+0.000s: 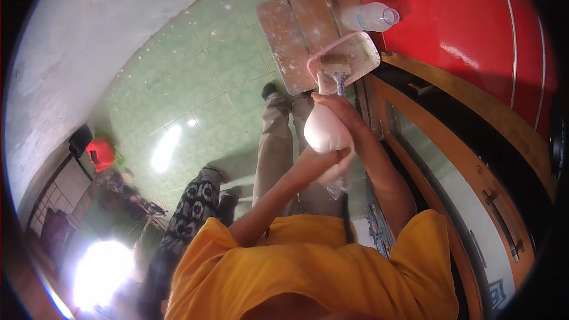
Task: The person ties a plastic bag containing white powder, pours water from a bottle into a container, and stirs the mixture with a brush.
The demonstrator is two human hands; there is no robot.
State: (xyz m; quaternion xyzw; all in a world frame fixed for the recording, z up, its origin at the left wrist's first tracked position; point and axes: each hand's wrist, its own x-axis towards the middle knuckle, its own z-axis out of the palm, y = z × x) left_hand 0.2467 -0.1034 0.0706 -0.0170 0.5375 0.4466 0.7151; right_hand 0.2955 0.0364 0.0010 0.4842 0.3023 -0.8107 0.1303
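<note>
At centre, the left hand [326,163], fingers gathering its lower end, apparently supports a white-filled plastic bag [325,132]; the right hand [333,105], fingers round its neck, seemingly steadies it towards the upper-right tray [368,62].

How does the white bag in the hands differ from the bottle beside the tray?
The bag is held by the left hand and the right hand, while no hand touches the bottle. The bag bulges with white contents, while the bottle looks translucent. Both are pale.
</note>
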